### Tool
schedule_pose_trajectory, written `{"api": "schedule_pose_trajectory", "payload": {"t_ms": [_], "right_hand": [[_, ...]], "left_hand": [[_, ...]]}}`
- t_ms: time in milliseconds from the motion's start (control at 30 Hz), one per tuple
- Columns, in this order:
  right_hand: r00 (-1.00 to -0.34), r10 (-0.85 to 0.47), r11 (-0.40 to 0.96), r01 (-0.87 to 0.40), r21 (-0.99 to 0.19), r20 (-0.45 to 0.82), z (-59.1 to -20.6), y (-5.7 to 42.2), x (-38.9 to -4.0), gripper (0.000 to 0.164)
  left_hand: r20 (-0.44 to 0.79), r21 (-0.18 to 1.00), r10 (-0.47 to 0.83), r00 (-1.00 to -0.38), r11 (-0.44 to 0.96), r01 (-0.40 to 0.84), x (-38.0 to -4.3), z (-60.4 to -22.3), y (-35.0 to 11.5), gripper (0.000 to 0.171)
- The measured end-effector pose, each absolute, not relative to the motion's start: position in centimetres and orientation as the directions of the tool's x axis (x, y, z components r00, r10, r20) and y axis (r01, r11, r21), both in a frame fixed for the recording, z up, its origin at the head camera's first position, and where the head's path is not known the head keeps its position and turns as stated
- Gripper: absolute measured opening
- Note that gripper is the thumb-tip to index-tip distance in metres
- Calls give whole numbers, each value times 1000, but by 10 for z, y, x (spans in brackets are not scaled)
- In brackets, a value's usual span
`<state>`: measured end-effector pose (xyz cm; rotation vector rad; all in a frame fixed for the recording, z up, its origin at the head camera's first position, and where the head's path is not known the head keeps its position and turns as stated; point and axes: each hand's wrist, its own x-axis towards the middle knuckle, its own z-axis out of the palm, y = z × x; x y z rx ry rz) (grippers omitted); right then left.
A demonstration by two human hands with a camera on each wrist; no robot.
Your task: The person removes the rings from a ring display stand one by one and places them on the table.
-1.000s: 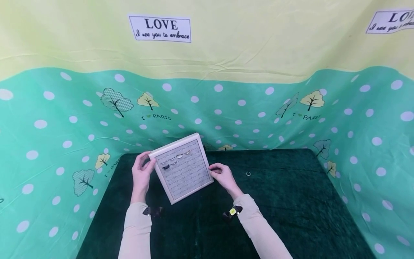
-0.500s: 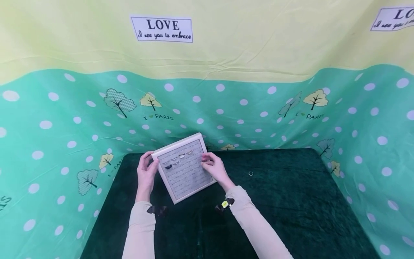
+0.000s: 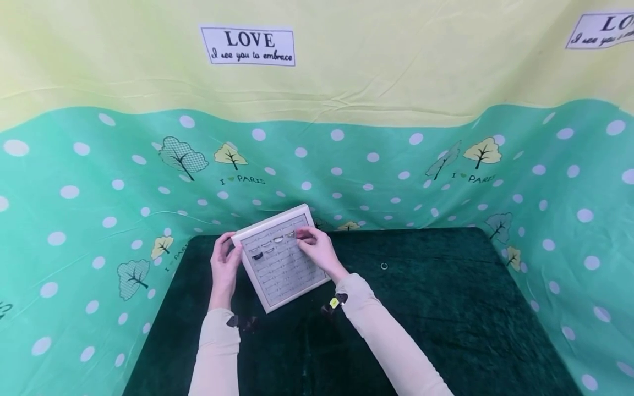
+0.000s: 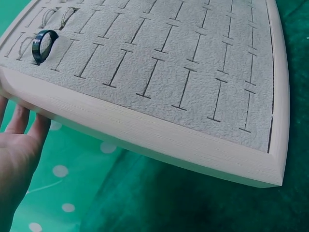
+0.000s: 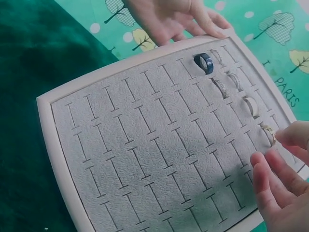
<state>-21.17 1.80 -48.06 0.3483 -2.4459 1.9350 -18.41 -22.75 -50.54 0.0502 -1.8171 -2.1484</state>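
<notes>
A ring display tray (image 3: pixel 282 275), with a pale wooden frame and grey slotted lining, is held tilted above the dark green cloth. My left hand (image 3: pixel 225 267) grips its upper left corner, thumb at the front, the other fingers largely behind the frame. Several rings sit in the slots near that end, among them a black ring (image 5: pixel 203 64), a plain silver ring (image 5: pixel 250 107) and a gold ring (image 5: pixel 268 135). My right hand (image 3: pixel 318 250) is over the tray face, one fingertip right beside the gold ring and the other fingers loosely bent and apart from it.
A loose ring (image 3: pixel 384 266) lies on the dark green velvet table cloth (image 3: pixel 436 308), right of the tray. A green and yellow printed curtain (image 3: pixel 337 148) hangs close behind the table and along both sides.
My right hand has left the tray's right edge and moved left across its face to the gold ring. The left hand keeps its grip on the corner; the tray stays nearly still.
</notes>
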Motion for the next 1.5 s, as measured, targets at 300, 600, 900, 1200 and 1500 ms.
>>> {"api": "schedule_pose_trajectory", "payload": {"t_ms": [300,600,900,1200,1500], "right_hand": [[-973,-183,271,-188,-944,141,-479,12,-220,22],[-969,-154,323,-236,-916,196,-484,2,-225,12],[-955,-152,366,-293,-883,254,-484,0,-224,5],[-941,-230,372,-322,-871,249,-486,4,-223,3],[-949,-234,330,-281,-901,210,-486,7,-218,3]], "left_hand": [[155,967,-234,-960,-163,196,-186,-501,-230,39],[132,973,-203,-970,-162,166,-186,-497,-235,40],[111,986,-198,-974,-100,133,-185,-493,-238,42],[70,993,-205,-976,-78,87,-184,-488,-240,40],[90,990,-202,-975,-91,110,-184,-491,-238,40]]}}
